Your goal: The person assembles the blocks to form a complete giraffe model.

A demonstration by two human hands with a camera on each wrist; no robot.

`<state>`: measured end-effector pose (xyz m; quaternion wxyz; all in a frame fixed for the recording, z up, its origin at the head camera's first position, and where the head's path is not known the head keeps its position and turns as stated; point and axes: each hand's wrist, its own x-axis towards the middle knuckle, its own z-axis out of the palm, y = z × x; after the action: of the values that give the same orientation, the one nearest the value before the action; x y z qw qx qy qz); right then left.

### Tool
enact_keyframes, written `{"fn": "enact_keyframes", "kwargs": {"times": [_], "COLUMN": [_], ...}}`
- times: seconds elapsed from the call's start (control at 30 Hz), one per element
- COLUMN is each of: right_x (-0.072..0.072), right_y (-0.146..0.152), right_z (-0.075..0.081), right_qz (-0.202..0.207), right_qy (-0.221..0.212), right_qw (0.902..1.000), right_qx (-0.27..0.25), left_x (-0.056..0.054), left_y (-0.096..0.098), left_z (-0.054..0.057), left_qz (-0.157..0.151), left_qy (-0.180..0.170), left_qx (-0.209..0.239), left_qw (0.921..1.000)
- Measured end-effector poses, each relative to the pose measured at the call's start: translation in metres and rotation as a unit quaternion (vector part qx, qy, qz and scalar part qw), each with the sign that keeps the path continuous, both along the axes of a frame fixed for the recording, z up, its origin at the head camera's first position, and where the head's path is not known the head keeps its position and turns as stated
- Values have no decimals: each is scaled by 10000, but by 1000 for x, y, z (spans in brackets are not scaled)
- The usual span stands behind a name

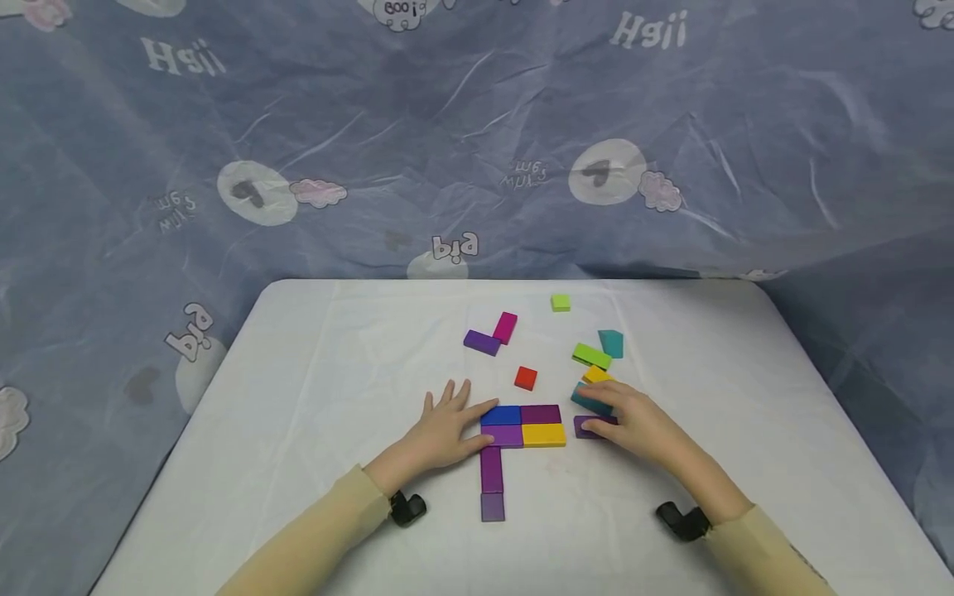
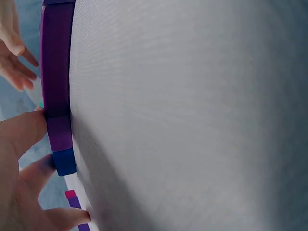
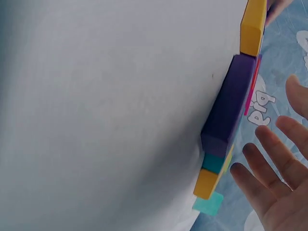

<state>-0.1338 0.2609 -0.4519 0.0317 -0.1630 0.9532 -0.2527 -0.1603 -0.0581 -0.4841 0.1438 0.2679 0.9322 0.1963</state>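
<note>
My left hand (image 1: pixel 441 432) lies at the left side of a flat block arrangement, its thumb at a purple block (image 1: pixel 507 436) and its index finger at a blue block (image 1: pixel 501 415). A plum block (image 1: pixel 540 413) and a yellow block (image 1: pixel 544 435) complete that two-row group, and two purple blocks (image 1: pixel 491 469) run down from its left end. Above a dark purple block (image 3: pixel 228 103) is my right hand (image 1: pixel 643 424), fingers spread and apart from it in the right wrist view. A teal block (image 1: pixel 591 401) is partly under its fingers.
Beyond the hands lie a red block (image 1: pixel 525 378), a violet block (image 1: pixel 481 343), a magenta block (image 1: pixel 505 328) and a small lime block (image 1: pixel 561 303). Farther right are a long lime block (image 1: pixel 592 356), another yellow block (image 1: pixel 597 375) and a teal wedge-like block (image 1: pixel 611 343). Everything rests on a white-covered table (image 1: pixel 358 348).
</note>
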Motion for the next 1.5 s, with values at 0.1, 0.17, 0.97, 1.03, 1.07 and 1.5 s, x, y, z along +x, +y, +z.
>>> {"fn": "enact_keyframes", "kwargs": {"times": [0.1, 0.17, 0.97, 1.03, 1.07, 1.5], "right_x": [2, 4, 34, 42, 46, 67], "right_y": [4, 6, -17, -26, -31, -64], "right_z": [2, 3, 1, 3, 4, -2], "right_qz": [-11, -19, -456, -573, -629, -1063], "right_qy": [25, -18, 96, -60, -156, -686], "right_qw": [10000, 10000, 9939, 9943, 9944, 9891], "right_qx": [33, 96, 1002, 896, 837, 751], "left_x": [0, 0, 0, 0, 1, 1], "left_y": [0, 0, -2, -2, -2, -2], "left_z": [0, 0, -2, -2, -2, 0], "left_qz": [0, -3, -12, -17, -18, -12], "left_qy": [8, 16, 29, 25, 24, -5], "left_qx": [-16, -28, 10, 13, 5, -59], "left_qw": [10000, 10000, 10000, 10000, 10000, 10000]}}
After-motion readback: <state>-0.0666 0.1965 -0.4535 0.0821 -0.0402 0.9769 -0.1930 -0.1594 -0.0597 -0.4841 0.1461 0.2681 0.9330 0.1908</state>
